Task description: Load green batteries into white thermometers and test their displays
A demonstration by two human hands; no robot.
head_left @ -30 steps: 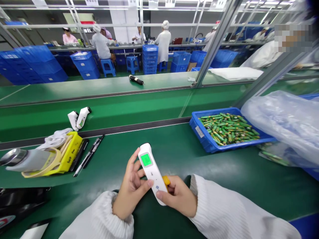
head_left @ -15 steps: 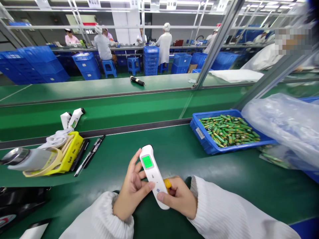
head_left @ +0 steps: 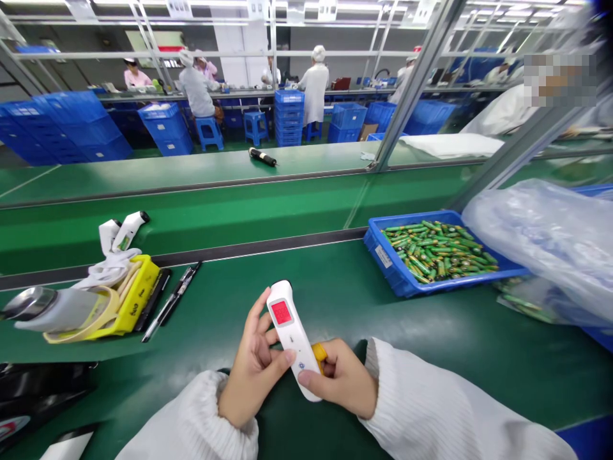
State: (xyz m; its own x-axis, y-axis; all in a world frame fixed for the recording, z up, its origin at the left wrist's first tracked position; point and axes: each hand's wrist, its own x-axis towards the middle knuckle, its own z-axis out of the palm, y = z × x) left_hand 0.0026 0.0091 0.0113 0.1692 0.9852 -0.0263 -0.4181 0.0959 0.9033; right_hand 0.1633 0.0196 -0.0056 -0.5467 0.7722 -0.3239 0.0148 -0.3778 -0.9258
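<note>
A white handheld infrared thermometer (head_left: 290, 335) is tilted between my hands above the green bench, its small screen lit red. My left hand (head_left: 256, 358) is closed on its left side, thumb on the front near the buttons and fingers behind the upper part. My right hand (head_left: 342, 377) grips the lower end, thumb on the front face. A yellow finger cover (head_left: 319, 352) shows on a finger of my right hand, beside the thermometer's edge. The thermometer's back and the fingertips behind it are hidden.
A blue tray (head_left: 378, 255) of green batteries stands right, beside a plastic bag (head_left: 541, 236). Left lie a yellow box (head_left: 138, 297), pens (head_left: 172, 300) and a bottle (head_left: 62, 310). Two white thermometers (head_left: 127, 231) lie on the green belt beyond. Co-workers are at far benches.
The thermometer's screen has turned from green to red. The two thermometers on the belt have shifted left. My hands keep nearly the same hold.
</note>
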